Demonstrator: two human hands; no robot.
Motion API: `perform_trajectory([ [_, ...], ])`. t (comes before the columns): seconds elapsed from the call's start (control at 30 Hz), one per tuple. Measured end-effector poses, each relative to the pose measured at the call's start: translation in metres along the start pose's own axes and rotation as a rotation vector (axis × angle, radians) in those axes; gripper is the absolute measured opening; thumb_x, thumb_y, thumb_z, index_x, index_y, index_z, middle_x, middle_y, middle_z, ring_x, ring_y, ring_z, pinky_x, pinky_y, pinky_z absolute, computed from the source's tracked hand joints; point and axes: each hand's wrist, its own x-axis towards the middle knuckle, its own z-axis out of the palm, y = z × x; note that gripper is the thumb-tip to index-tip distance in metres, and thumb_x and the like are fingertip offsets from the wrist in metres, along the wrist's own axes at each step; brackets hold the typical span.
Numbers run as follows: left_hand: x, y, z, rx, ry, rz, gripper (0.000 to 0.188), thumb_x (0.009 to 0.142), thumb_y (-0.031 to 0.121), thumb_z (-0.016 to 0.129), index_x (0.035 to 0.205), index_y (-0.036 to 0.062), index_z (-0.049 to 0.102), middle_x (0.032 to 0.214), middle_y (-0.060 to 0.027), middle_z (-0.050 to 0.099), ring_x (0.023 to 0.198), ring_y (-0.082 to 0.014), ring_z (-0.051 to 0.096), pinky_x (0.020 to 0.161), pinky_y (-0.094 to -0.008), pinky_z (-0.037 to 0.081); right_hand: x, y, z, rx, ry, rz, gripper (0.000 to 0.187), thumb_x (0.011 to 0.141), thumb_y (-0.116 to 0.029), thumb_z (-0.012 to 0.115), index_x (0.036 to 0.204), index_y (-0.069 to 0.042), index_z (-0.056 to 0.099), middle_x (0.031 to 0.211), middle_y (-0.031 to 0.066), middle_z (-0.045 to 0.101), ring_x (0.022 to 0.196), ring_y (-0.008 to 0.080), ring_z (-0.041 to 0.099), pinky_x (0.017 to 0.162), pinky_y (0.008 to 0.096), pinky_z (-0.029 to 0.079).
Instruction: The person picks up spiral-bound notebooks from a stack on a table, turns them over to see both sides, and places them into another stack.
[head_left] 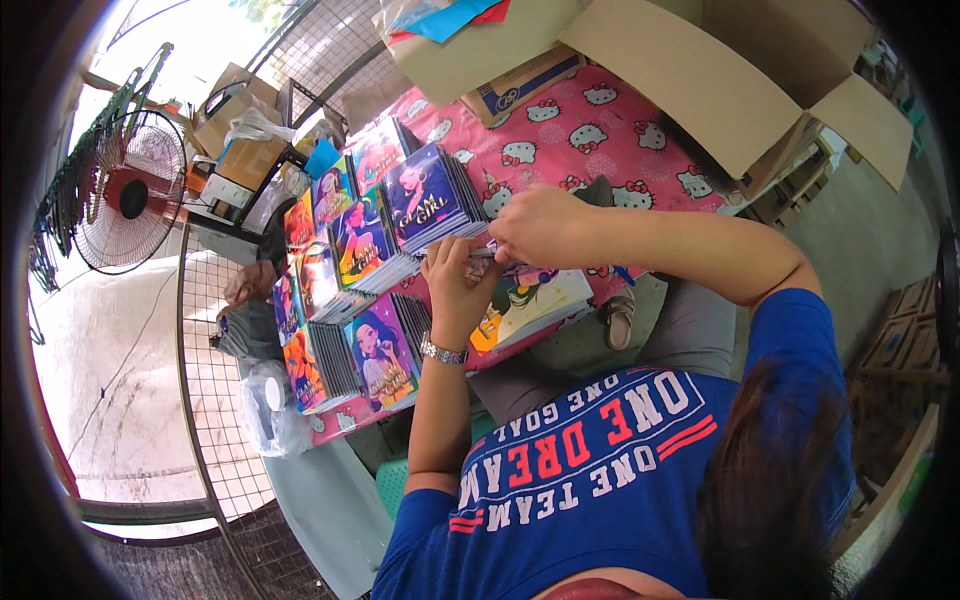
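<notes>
My left hand (462, 288), with a metal watch on its wrist, is closed at the near edge of the stacked notebooks. Close beside it my right hand (540, 228) is closed in a pinch, its arm reaching across from the right. Between the two sets of fingers is a small, pale, shiny piece, mostly hidden by them. Just below the hands lies a notebook stack with a yellow and white cover (530, 305). A dark blue notebook stack (425, 195) stands beyond my left hand, and a purple one (380, 352) sits to its left.
More notebook piles (362, 238) fill the left of the pink patterned tablecloth (560, 135). An open cardboard box (690, 65) takes up the far right. At left are a standing fan (132, 198), boxes and a clear plastic bag (270, 410). A light blue surface (325, 510) lies near left.
</notes>
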Motion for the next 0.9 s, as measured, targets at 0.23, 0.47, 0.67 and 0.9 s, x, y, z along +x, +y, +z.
perform_trajectory([
  [0.23, -0.002, -0.007, -0.003, -0.022, 0.003, 0.016, 0.033, 0.069, 0.017, 0.08, 0.096, 0.0083, 0.065, 0.096, -0.0054, 0.061, 0.097, -0.0275, 0.055, 0.087, -0.0406, 0.039, 0.017, 0.035, 0.012, 0.658, -0.167, -0.049, 0.038, 0.09, -0.038, 0.06, 0.104, -0.004, 0.066, 0.099, 0.0117, 0.068, 0.1, 0.0287, 0.064, 0.084, 0.0419, 0.049],
  [0.47, -0.001, -0.009, -0.018, 0.044, 0.065, -0.012, 0.036, 0.07, 0.01, 0.079, 0.102, 0.0065, 0.063, 0.108, -0.0122, 0.058, 0.102, -0.0329, 0.054, 0.094, -0.0437, 0.042, -0.026, 0.129, 0.176, 0.005, 0.2, 0.744, 0.053, 0.083, -0.044, 0.067, 0.12, -0.007, 0.061, 0.124, 0.0225, 0.057, 0.121, 0.0386, 0.053, 0.099, 0.0483, 0.047],
  [0.67, -0.009, -0.016, -0.013, -0.15, 0.133, -0.15, 0.036, 0.07, 0.004, 0.08, 0.1, 0.0051, 0.06, 0.111, -0.0093, 0.054, 0.089, -0.0193, 0.059, 0.071, -0.0303, 0.051, 0.0, 0.108, 0.108, 0.88, 0.12, 0.449, 0.053, 0.087, -0.037, 0.069, 0.132, -0.011, 0.057, 0.129, 0.0208, 0.057, 0.124, 0.0308, 0.052, 0.102, 0.0408, 0.043],
  [0.9, -0.005, -0.027, -0.002, -0.364, 0.061, -0.181, 0.032, 0.069, 0.003, 0.083, 0.091, 0.0014, 0.059, 0.091, -0.004, 0.053, 0.075, -0.0125, 0.058, 0.062, -0.025, 0.048, 0.005, 0.064, 0.014, 1.331, -0.345, -0.168, 0.053, 0.087, -0.033, 0.07, 0.133, -0.01, 0.056, 0.122, 0.0028, 0.059, 0.114, 0.0133, 0.055, 0.1, 0.0304, 0.041],
])
